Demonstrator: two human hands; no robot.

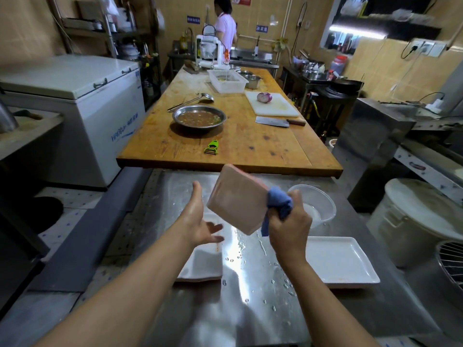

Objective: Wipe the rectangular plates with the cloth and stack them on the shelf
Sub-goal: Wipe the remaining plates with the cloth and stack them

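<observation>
While the right hand (pixel 288 221) alone pinches the blue cloth (pixel 279 205) and tilted pinkish plate (pixel 238 199) at frame centre, its grip looks thin; the released left hand (pixel 198 221) hovers beside, so a slip onto the wet steel desk (pixel 250 284) seems possible.

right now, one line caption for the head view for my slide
Right hand holds a blue cloth against a lifted rectangular plate, left hand open beside it.
</observation>
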